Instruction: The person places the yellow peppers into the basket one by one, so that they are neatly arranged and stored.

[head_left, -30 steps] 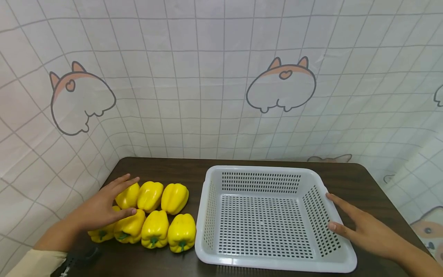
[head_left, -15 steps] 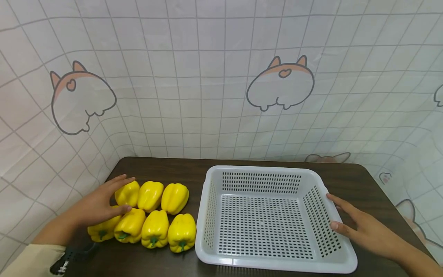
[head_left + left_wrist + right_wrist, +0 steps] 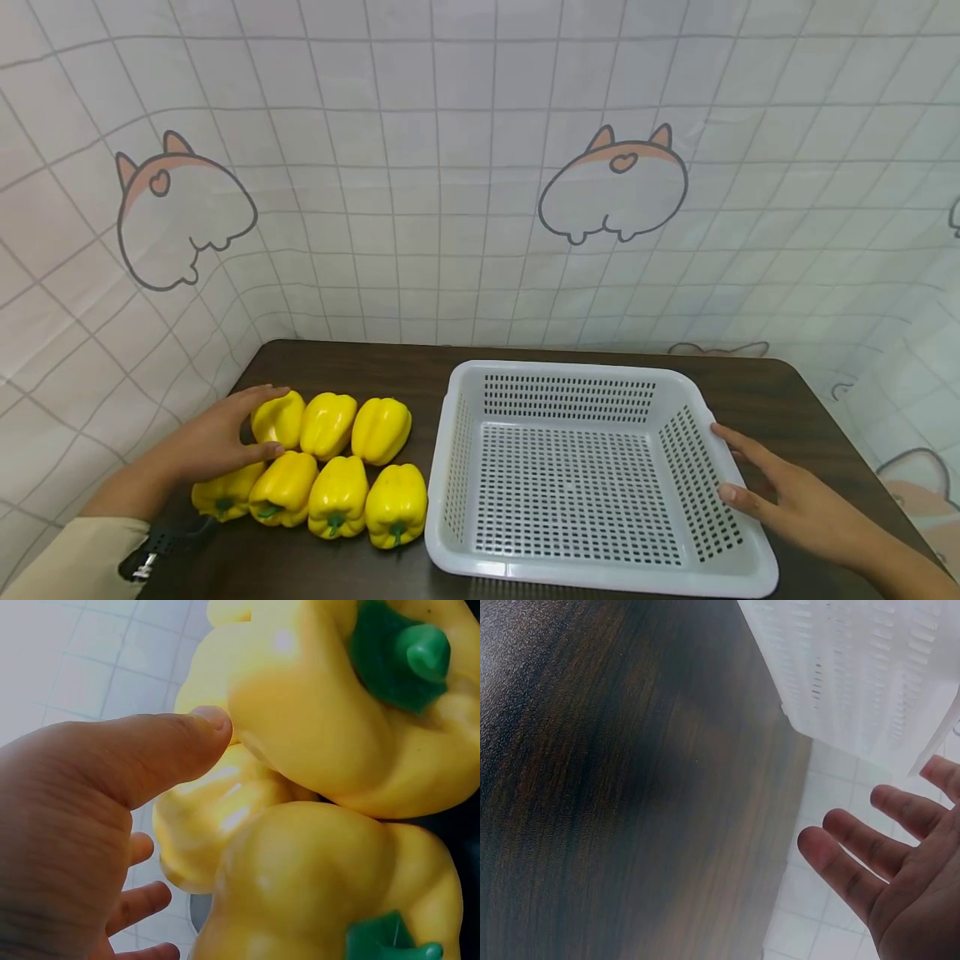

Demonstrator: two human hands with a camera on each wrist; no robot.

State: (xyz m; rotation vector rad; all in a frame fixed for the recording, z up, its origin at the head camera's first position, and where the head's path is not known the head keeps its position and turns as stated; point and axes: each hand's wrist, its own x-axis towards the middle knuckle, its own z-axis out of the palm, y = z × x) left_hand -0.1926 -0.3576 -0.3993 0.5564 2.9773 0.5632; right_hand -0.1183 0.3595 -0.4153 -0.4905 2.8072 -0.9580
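Several yellow bell peppers with green stems lie in two rows on the table's left side. My left hand (image 3: 213,440) is at the back-left pepper (image 3: 279,419), thumb on its near side and fingers reaching around its far-left side. In the left wrist view, the thumb (image 3: 169,750) is beside the peppers and the other fingers are spread, with a gap showing between them and the back pepper (image 3: 202,825). A white perforated plastic basket (image 3: 573,492) stands to the right, with nothing in it. My right hand (image 3: 795,500) is at its right rim, fingers extended.
The dark wood-grain table (image 3: 435,354) carries everything. A pale grid-patterned curtain with cartoon animals (image 3: 480,200) hangs behind and at both sides. Near the left sleeve lies a black strap-like item (image 3: 168,542).
My left hand has drawn slightly left and lowered around the back-left pepper, its thumb moving off the front-row pepper. The right hand stays at the basket rim. The peppers and basket keep their places.
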